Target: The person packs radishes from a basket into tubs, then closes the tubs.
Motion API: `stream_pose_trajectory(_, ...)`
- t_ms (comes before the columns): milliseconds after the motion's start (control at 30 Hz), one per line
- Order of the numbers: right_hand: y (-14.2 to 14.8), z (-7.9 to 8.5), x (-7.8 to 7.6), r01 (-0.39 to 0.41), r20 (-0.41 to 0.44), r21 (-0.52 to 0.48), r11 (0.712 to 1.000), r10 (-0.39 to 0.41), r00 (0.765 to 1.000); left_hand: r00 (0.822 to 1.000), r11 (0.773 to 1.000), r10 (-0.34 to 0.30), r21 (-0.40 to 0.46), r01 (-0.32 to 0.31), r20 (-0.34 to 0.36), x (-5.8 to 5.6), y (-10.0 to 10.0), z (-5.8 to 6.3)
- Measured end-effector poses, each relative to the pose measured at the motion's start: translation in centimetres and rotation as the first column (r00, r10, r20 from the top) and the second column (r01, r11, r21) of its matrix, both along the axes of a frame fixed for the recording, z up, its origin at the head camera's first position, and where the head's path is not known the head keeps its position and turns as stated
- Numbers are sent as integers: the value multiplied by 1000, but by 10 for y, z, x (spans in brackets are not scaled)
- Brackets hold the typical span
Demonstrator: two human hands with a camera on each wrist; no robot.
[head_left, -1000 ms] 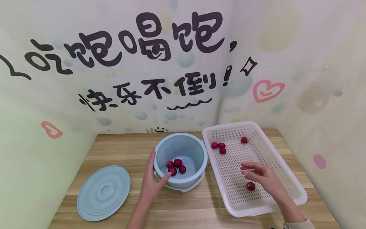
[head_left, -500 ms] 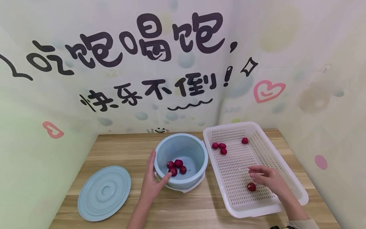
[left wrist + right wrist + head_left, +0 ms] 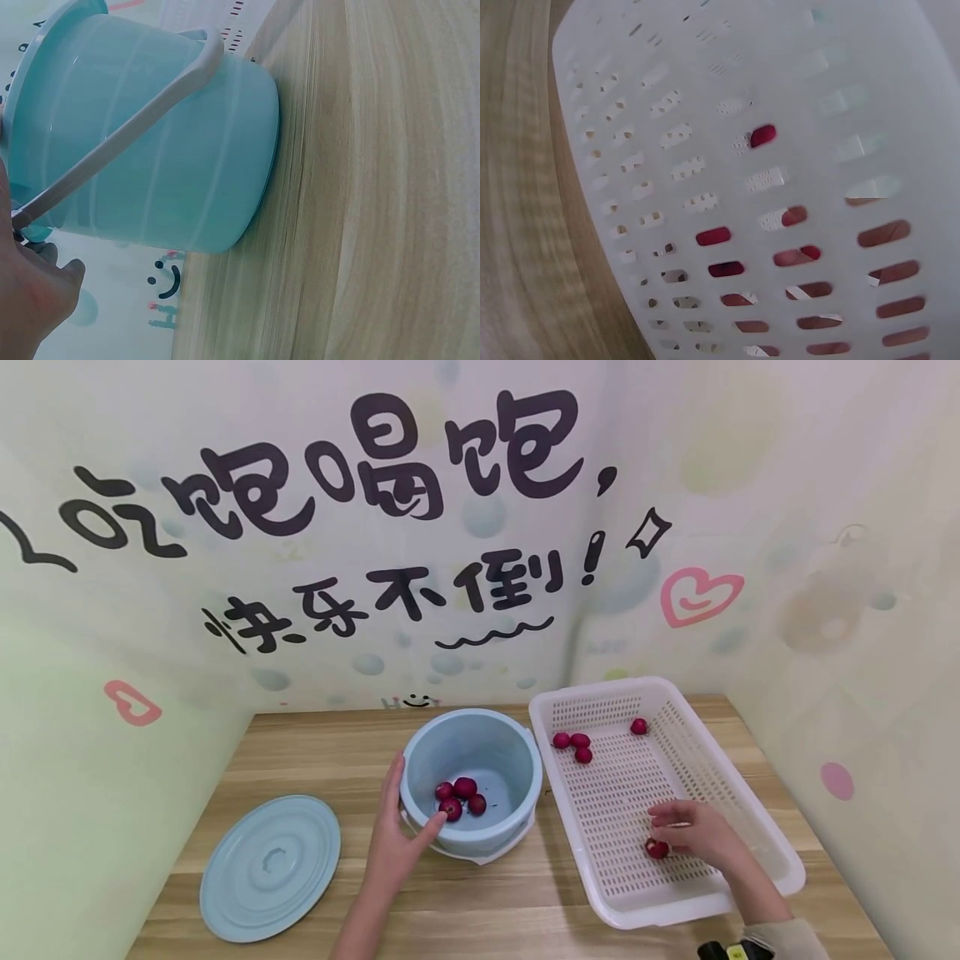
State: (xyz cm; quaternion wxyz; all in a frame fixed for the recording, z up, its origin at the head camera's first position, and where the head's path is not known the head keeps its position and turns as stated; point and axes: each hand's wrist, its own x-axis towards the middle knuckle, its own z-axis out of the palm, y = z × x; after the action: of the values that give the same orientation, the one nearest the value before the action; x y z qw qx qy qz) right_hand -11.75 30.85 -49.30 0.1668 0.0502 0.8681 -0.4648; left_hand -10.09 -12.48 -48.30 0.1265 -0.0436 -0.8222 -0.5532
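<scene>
My left hand (image 3: 396,847) holds the light blue bucket (image 3: 517,806) at its left side, thumb over the rim and fingers along the outside. Several red radishes (image 3: 465,788) lie on the bucket's floor. In the left wrist view the bucket (image 3: 150,142) shows its grey handle (image 3: 112,146) hanging down along the side. My right hand (image 3: 701,835) is inside the white basket (image 3: 600,893), with thumb and fingers apart just over a single radish (image 3: 656,849). Basket wall (image 3: 705,180) fills most of the right wrist view, and the right hand shows only through its slots.
A round light blue lid (image 3: 270,868) lies flat on the wooden table (image 3: 480,918) at the left. More radishes (image 3: 580,741) sit toward the basket's far end, one of them apart on the right. A printed wall cloth (image 3: 480,527) stands behind the table.
My right hand has come lower and closer to the near radish, after shifting slightly right earlier. My left hand stays at the bucket rim.
</scene>
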Motion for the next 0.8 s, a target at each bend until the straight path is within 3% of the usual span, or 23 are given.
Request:
stream_pose_trajectory(200, -2, -4, 0, -39, 23, 16, 999, 38, 999, 1000, 1000, -5, -3, 5, -4, 0, 0, -1)
stream_pose_trajectory(467, -7, -4, -2, -19, 45, 157, 987, 12, 999, 1000, 1000, 5, -15, -5, 11, -1, -1, 0)
stream_pose_trajectory(800, -7, -3, -1, -29, 37, 153, 988, 23, 999, 1000, 1000, -5, -1, 5, 9, -1, 0, -1)
